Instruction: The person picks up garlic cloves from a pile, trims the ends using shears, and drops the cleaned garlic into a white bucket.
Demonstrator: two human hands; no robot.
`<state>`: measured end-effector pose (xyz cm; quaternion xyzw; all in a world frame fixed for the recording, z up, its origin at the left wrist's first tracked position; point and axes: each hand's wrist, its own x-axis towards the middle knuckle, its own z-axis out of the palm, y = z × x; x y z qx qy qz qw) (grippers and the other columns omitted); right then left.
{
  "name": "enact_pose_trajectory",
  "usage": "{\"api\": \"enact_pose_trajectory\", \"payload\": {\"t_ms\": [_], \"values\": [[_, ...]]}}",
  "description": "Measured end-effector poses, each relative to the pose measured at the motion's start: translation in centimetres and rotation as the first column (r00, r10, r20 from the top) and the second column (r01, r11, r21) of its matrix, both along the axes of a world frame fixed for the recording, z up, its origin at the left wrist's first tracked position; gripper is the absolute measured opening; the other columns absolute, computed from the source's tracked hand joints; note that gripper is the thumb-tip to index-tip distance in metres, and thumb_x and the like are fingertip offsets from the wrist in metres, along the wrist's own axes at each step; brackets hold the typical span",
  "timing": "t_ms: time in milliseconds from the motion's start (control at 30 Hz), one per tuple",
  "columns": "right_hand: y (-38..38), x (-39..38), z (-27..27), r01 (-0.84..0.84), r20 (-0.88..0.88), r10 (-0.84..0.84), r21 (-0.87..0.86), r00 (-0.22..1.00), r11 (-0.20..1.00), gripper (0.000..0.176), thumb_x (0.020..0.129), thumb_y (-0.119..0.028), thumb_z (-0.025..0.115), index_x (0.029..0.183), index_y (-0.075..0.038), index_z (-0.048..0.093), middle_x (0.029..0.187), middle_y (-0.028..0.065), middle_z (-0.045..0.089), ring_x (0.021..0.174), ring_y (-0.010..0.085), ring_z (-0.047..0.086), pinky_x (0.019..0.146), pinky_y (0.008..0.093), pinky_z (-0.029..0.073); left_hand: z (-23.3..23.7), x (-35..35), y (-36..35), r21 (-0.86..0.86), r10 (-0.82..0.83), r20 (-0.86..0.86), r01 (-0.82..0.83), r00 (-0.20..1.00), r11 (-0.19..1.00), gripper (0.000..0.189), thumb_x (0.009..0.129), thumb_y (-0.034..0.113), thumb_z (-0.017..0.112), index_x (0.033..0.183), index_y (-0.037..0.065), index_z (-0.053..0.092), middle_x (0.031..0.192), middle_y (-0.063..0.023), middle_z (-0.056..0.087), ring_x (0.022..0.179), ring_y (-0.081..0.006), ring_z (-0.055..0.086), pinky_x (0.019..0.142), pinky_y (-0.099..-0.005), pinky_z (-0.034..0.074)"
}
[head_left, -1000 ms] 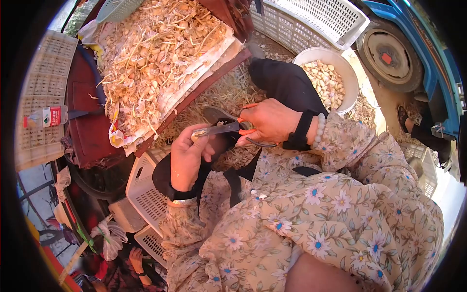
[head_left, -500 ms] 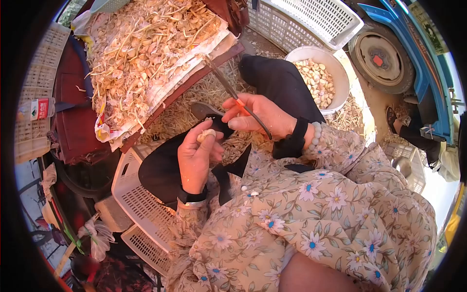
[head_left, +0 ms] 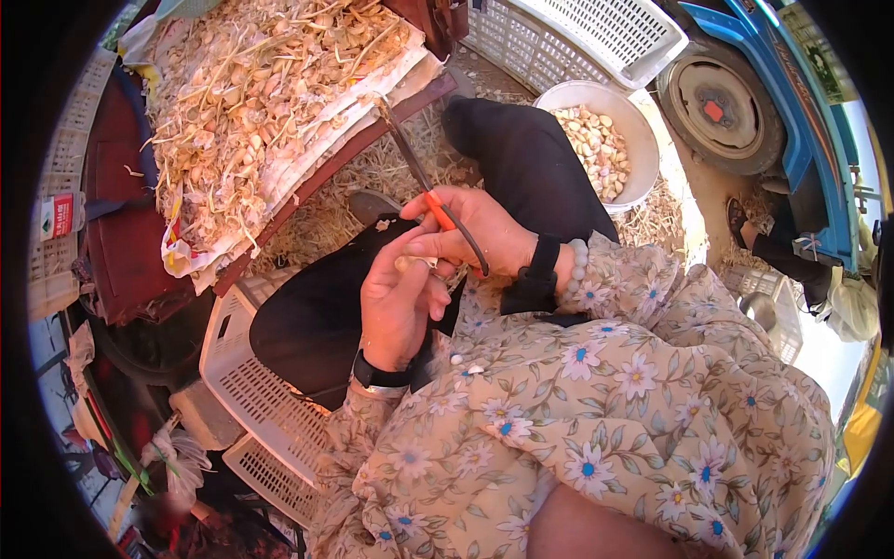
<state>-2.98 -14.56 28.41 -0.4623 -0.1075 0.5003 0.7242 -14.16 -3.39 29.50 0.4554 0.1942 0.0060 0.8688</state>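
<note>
"How are the hands set?"

"Close together. The left hand (head_left: 396,303) pinches a clove (head_left: 408,264) between thumb and fingers. The right hand (head_left: 480,228) has its fingers curled round the tool (head_left: 405,149), and its thumb reaches in beside the clove."

"Any advice on the grip?"

"I'd pinch lightly, low on the clove, so its upper side is free for the right thumb. Short, small strokes should do. A hard squeeze could bruise it or make it shoot out."

"And the tool?"

"It slants up and away, with one end near the sheet (head_left: 396,76). I can't tell whether its tips are parted. I'd angle them off the left fingertips and turn the wrist gently."

"What edges are close?"

"The table (head_left: 419,101) has its red rim just beyond the tool, with the heap (head_left: 270,102) above it. A wide swing forward could knock that rim. The knees stand either side, and a crate (head_left: 265,373) sits by the left one."

"Where's the room?"

"Between the knees, over the straw. Toward the bucket (head_left: 649,149), the right leg (head_left: 535,154) lies in between, so I'd lift over it."
</note>
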Motion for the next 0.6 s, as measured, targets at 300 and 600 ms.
{"api": "enact_pose_trajectory", "payload": {"t_ms": [300, 600], "values": [[-2.3, 0.4, 2.6, 0.362, 0.474, -0.252, -0.155, 0.844, 0.919, 0.027, 0.074, -0.009, 0.071, 0.093, -0.002, 0.054, 0.072, 0.0017, 0.053, 0.066, 0.0064, 0.048, 0.060, 0.0237, 0.044, 0.8, 2.2, -1.5, 0.046, 0.085, 0.013, -0.085, 0.996, 0.995, 0.021, 0.089, 0.007, 0.052, 0.108, 0.002, 0.049, 0.084, -0.0090, 0.060, 0.063, -0.0111, 0.056, 0.053, -0.0205, 0.046], [-16.3, 9.9, 2.1, 0.777, 0.854, -0.269, -0.219, 0.445, 0.590, 0.023, 0.074, -0.009, 0.072, 0.089, -0.001, 0.056, 0.072, -0.0035, 0.053, 0.062, 0.0019, 0.041, 0.054, 0.0179, 0.037, 3.5, 12.1, -8.0, -0.072, -0.360, 0.082, 0.365, 0.929, 0.928, 0.010, 0.090, 0.007, 0.047, 0.099, 0.004, 0.047, 0.088, -0.0111, 0.058, 0.064, -0.0120, 0.056, 0.055, -0.0220, 0.046]]}}
